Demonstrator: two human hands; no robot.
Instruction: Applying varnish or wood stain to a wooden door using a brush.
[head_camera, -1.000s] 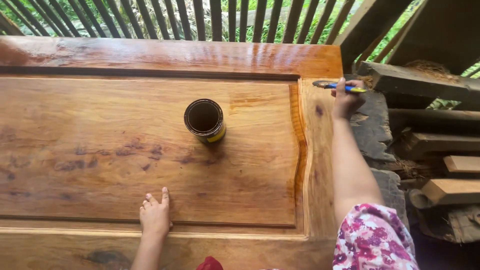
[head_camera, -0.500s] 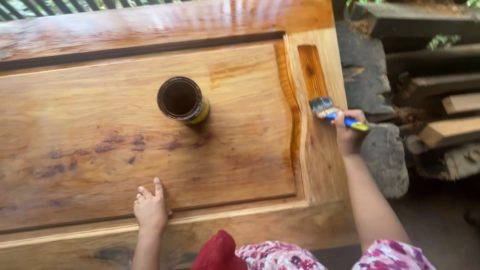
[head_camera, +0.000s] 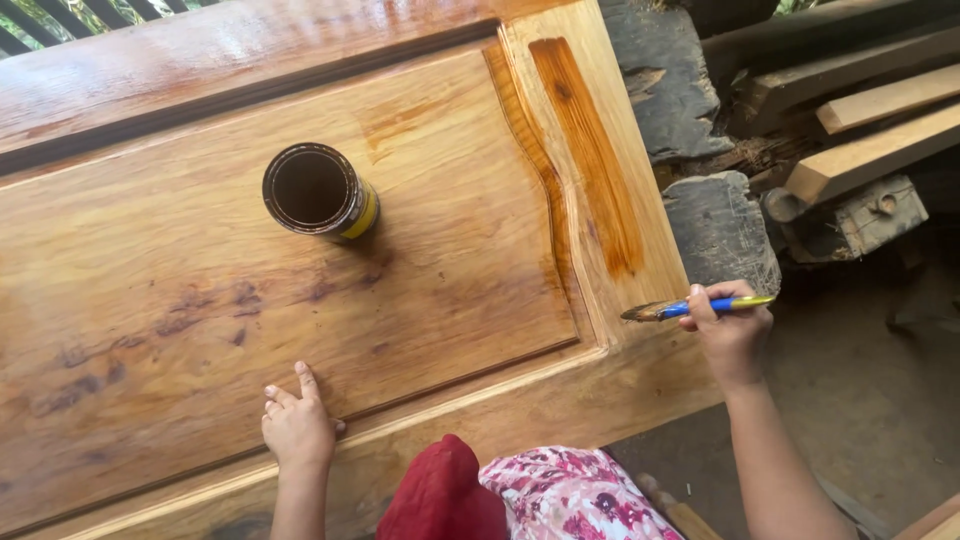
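A large wooden door panel (head_camera: 150, 300) lies flat before me. My right hand (head_camera: 730, 335) grips a paintbrush (head_camera: 690, 305) with a blue and yellow handle; its bristles rest at the panel's right frame strip. Above them runs a dark, wet streak of varnish (head_camera: 590, 150) along that strip. My left hand (head_camera: 297, 425) lies flat, fingers spread, on the panel's near edge. An open round tin (head_camera: 318, 192) of dark varnish stands on the panel's middle, well above my left hand.
Rough stone blocks (head_camera: 720, 230) and loose wooden planks (head_camera: 860, 150) lie just right of the panel. Bare ground (head_camera: 870, 400) is at the lower right. A dark railing (head_camera: 60, 20) shows at the top left corner.
My right hand has drawn the brush down the right frame strip toward me, leaving a long wet streak. The view has tilted lower. My left hand stays put.
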